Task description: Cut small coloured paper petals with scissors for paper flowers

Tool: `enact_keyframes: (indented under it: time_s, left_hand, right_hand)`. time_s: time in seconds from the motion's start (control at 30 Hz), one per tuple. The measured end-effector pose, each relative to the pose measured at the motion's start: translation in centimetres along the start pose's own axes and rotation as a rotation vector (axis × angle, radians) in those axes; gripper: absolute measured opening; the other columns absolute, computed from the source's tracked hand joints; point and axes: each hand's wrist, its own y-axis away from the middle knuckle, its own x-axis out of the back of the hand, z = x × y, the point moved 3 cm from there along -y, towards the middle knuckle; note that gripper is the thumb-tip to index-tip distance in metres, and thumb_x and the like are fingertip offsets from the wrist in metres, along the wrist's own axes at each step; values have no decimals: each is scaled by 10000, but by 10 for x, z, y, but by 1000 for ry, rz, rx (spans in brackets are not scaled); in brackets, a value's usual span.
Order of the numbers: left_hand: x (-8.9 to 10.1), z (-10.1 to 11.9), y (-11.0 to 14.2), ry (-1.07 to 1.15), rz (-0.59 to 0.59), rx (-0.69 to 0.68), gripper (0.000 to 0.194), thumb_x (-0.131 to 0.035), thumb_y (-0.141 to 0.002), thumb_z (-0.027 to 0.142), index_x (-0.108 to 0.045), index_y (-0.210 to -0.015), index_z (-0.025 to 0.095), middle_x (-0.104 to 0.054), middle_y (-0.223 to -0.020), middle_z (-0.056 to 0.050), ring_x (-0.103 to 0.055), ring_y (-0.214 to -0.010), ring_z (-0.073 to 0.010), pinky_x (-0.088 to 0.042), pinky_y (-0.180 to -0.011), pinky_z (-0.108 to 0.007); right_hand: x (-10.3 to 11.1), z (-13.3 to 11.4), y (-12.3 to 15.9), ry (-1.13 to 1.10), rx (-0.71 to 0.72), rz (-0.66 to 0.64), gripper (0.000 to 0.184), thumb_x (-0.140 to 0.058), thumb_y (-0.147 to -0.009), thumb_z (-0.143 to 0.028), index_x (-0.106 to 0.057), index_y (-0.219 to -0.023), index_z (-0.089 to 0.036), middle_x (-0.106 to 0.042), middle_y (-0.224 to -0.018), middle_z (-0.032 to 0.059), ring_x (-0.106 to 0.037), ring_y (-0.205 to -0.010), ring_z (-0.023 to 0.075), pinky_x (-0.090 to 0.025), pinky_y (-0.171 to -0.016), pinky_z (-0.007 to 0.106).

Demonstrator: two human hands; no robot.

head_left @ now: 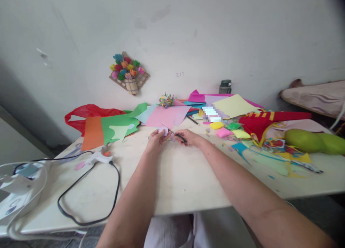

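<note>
My left hand (156, 140) pinches a small piece of pale lilac paper (163, 131) above the table. In my right hand (191, 138) is a pair of scissors (181, 137) with black handles, my fingers closed round them. The blades point left and away from me, toward the paper; whether they touch it I cannot tell. Just beyond my hands lies a pink sheet of paper (167, 115). Tiny paper scraps are scattered on the tabletop around my right hand.
Orange paper (92, 132) and green paper (113, 120) lie left, near a white glue gun (99, 157) with a looping black cord (60, 201). Coloured packets (223, 132), paper scraps (241, 150) and a green cushion-like object (309, 141) lie right. A dark bottle (225, 86) stands behind.
</note>
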Motion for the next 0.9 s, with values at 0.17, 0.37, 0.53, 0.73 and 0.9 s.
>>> enact_keyframes:
  time_s: [0.17,0.37,0.53,0.73,0.9]
  left_hand:
    - [0,0,0,-6,4,-3,115,-648,-701,111,-564,-778,95,-650,-743,-72,-663,-841,-220,-520,-839,-382]
    - [2,0,-1,-16,14,3,76,-615,-725,102,-560,-777,100,-649,-730,-68,-665,-836,-221,-528,-828,-380]
    - [3,0,-1,-22,19,3,75,-612,-735,105,-563,-789,91,-653,-756,-86,-665,-836,-221,-531,-821,-374]
    - [5,-1,-2,-15,12,-11,87,-619,-733,106,-570,-801,84,-653,-776,-94,-662,-853,-230,-519,-844,-394]
    - [4,1,-1,-41,-13,-13,72,-586,-755,101,-570,-820,73,-661,-783,-106,-670,-814,-216,-533,-816,-368]
  right_hand:
    - [0,0,0,-20,4,13,107,-607,-693,-229,-562,-739,-143,-434,-470,-81,-374,-360,49,-287,-340,177]
    - [0,0,0,-27,12,17,103,-616,-675,-213,-574,-730,-136,-427,-458,-82,-376,-357,51,-281,-334,177]
    - [0,-1,0,-32,3,42,81,-592,-661,-166,-588,-730,-123,-448,-454,-73,-363,-342,49,-280,-320,178]
    - [-1,-6,3,7,21,49,78,-603,-687,-180,-584,-728,-116,-471,-466,-65,-350,-333,37,-276,-321,171]
    - [-2,-9,7,23,-4,50,141,-566,-762,-249,-536,-691,-130,-452,-455,-63,-387,-341,41,-278,-325,159]
